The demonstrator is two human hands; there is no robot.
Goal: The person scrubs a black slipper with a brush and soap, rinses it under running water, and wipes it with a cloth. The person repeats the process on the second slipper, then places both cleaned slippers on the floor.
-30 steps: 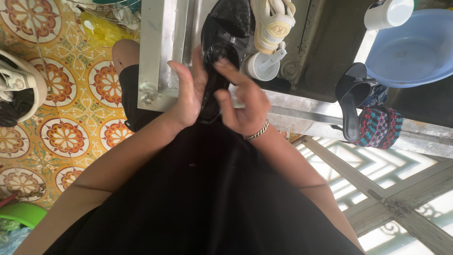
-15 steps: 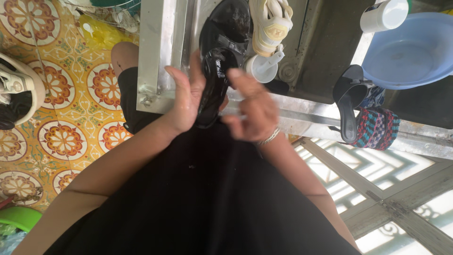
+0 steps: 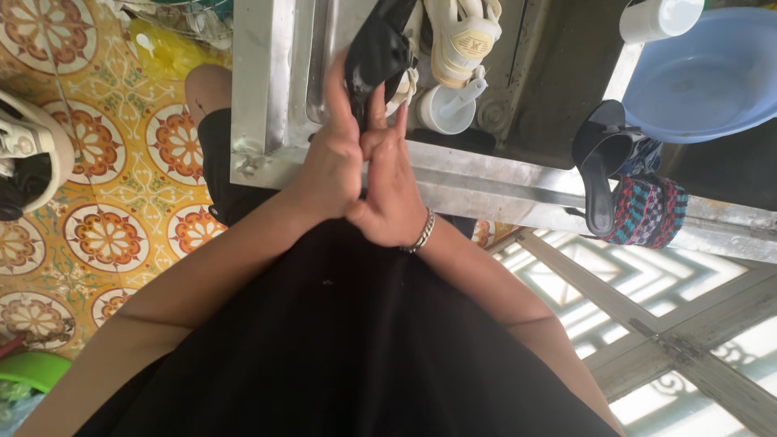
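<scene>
Both hands met at upper centre of the head view: the left hand (image 3: 336, 158) and right hand (image 3: 392, 186) pressed together, fingers closed around a black shoe (image 3: 376, 53) over the steel sink (image 3: 267, 89). A cream sneaker (image 3: 461, 36) lay just right; a blue basin (image 3: 704, 77) occupied the upper right.
</scene>
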